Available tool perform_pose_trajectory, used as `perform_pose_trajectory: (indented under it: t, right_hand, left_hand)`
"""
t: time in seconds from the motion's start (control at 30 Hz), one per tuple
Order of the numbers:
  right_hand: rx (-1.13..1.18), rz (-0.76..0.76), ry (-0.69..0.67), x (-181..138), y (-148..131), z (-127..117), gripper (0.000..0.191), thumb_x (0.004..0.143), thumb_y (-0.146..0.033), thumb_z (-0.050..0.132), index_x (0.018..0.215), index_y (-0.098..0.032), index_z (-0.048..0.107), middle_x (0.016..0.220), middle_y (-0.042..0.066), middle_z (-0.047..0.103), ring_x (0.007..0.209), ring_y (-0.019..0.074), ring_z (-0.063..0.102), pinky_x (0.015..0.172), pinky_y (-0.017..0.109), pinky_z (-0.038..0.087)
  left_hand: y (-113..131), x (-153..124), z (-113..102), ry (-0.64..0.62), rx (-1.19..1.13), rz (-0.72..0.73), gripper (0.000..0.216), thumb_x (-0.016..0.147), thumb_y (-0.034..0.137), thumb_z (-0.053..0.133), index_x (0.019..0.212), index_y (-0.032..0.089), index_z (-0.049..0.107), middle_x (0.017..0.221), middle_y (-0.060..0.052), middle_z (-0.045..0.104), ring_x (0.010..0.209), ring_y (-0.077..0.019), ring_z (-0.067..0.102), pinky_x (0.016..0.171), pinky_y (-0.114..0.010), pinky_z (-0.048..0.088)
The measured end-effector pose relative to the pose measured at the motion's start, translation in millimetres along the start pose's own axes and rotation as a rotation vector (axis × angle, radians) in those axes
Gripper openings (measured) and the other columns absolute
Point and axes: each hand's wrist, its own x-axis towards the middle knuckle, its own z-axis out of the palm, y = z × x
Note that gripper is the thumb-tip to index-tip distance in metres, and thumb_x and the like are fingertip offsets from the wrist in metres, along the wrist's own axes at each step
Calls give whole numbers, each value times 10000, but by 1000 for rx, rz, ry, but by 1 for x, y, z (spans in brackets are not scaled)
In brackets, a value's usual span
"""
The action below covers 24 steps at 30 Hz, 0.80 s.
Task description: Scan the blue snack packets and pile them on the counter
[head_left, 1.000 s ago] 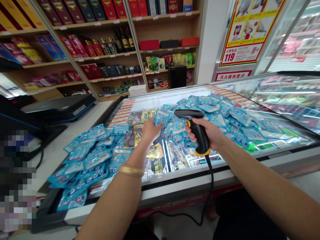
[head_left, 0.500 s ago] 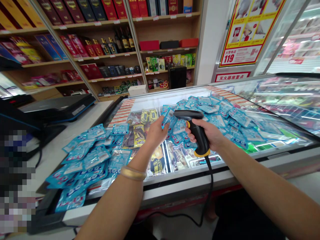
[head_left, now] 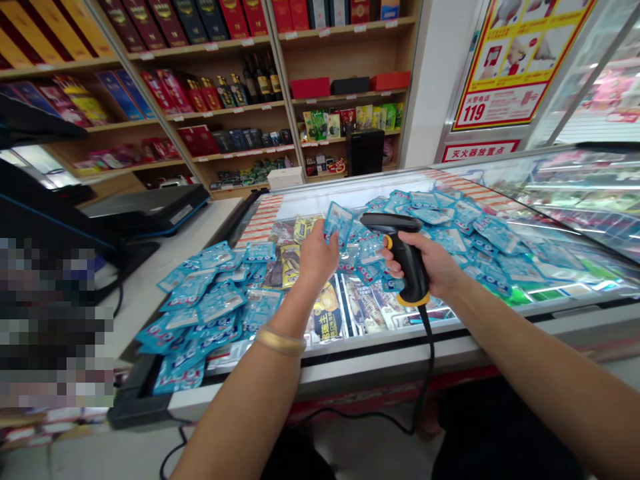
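Note:
My left hand (head_left: 315, 257) is closed on one small blue packet (head_left: 339, 222), raised upright above the glass freezer lid (head_left: 350, 320). My right hand (head_left: 430, 263) grips a black barcode scanner (head_left: 403, 257) with yellow trim, whose head sits just right of the packet. Its black cable hangs down over the freezer's front edge. A gold bangle (head_left: 280, 340) is on my left wrist. Two heaps of the same blue packets lie on the lid: a left pile (head_left: 210, 307) and a right pile (head_left: 450, 227).
A white counter (head_left: 165, 267) with a black till and a screen stands at the left. Wooden shelves (head_left: 320, 100) of boxes and bottles fill the back wall. A second glass-topped freezer (head_left: 580, 187) is on the right. Ice-cream wrappers show under the glass.
My left hand has lifted the blue packet up from the right pile and turned it upright beside the scanner's head. The view has shifted slightly right.

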Motion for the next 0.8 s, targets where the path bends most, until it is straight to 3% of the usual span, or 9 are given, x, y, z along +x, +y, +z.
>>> perform_pose_trajectory:
  t: [0.17,0.3,0.4,0.6,0.7,0.8]
  right_hand:
    - [19,68,-64,12,10,43,196,793,-341,651,817,-149,625,666,11,576,507,93,491,457,202,427]
    - [61,177,-149,32,29,90,179,861,-303,579,787,-143,609,635,5,561,488,84,489,447,186,425]
    - [74,250,-211,45,47,118,180,879,-301,583,783,-151,604,628,9,571,489,91,499,439,190,431]
    - [86,354,-257,53,75,134,198,888,-307,592,763,-154,590,625,6,575,492,90,512,438,184,439]
    - [86,372,-230,53,82,127,191,873,-309,614,765,-154,582,626,9,580,489,91,516,437,186,442]
    - [111,375,-219,54,83,124,187,853,-318,643,775,-164,569,627,6,582,482,89,513,438,186,439]
  left_hand:
    - [-26,-4,-61,182,-3,-58,498,902,206,494,1396,182,433,1265,-126,656,1162,-266,620,1033,-383,453]
    - [-76,-12,-113,280,111,-197,548,883,250,500,1424,206,426,1238,-94,671,1110,-267,649,1046,-414,459]
    - [-113,-21,-140,257,219,-322,522,870,284,487,1385,206,491,1240,-106,684,1123,-289,648,1029,-435,472]
    - [-145,-40,-147,-40,551,-539,585,823,480,533,1309,157,580,1386,-263,564,1305,-469,495,1022,-610,417]
    - [-146,-44,-143,-83,578,-536,605,872,515,437,1351,164,551,1408,-266,537,1317,-454,488,1034,-603,405]
    - [-140,-45,-144,-34,600,-520,614,885,526,406,1354,157,553,1402,-261,533,1307,-444,489,1048,-593,393]
